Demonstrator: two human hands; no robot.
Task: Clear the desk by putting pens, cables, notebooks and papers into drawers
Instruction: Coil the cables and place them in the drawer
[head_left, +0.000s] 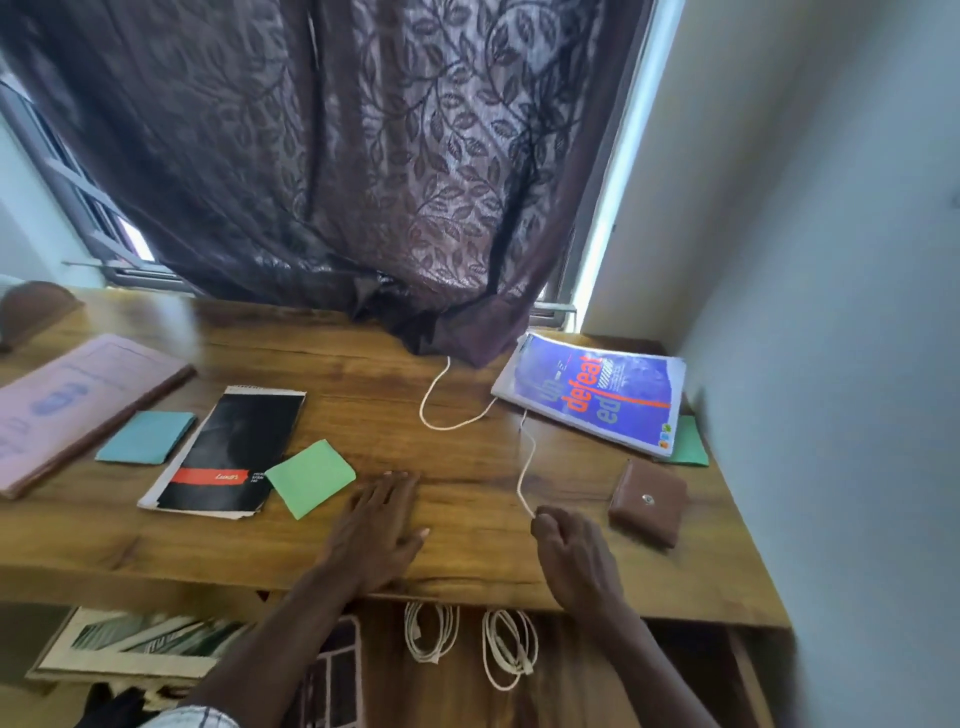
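A white cable runs across the wooden desk from under the curtain, past the blue notebook, to my right hand, which pinches its near end. My left hand lies flat on the desk with fingers spread, holding nothing, just right of a green paper. A black notebook, a teal paper and a pink folder lie to the left. Another green paper peeks from under the blue notebook. Below the desk edge, an open drawer holds two coiled white cables.
A brown wallet sits right of my right hand. A dark leaf-patterned curtain hangs onto the desk's back edge. The wall closes off the right side. A second drawer at lower left holds printed papers.
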